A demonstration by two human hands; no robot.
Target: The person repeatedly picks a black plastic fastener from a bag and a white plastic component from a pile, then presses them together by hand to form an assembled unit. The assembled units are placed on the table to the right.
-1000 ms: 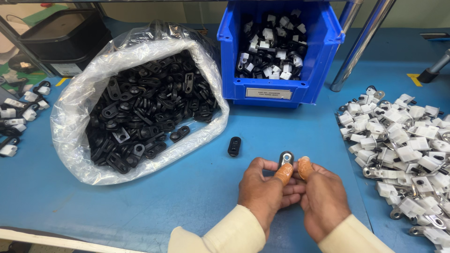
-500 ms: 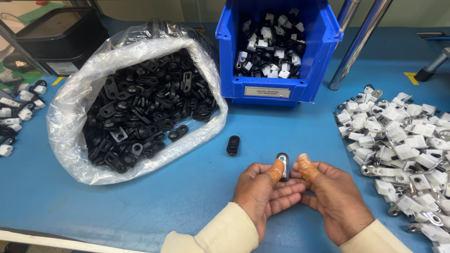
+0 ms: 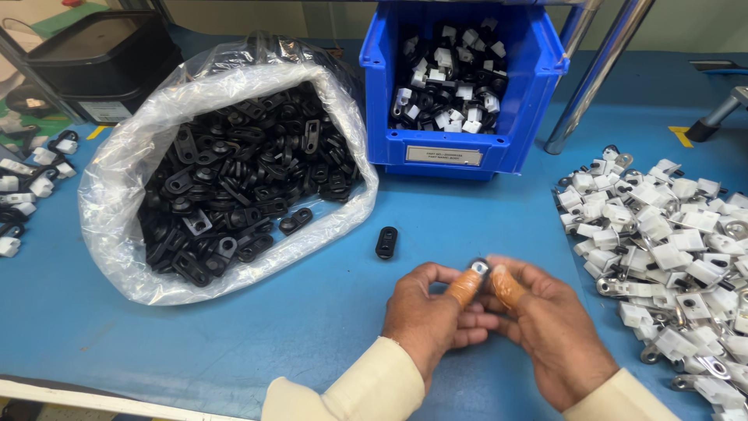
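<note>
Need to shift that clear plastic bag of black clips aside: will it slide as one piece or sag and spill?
The bag is thin and crinkled, so it would likely sag. Its mouth lies open toward the table, so black clips could spill. It looks full, probably heavy.

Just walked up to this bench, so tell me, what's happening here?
A person holds one small black and white part between both thumbs, left hand and right hand pressed together over the blue table. A clear bag of black parts lies open to the left, a blue bin stands behind, a pile of white parts sits right, and one loose black part lies nearby.
</note>
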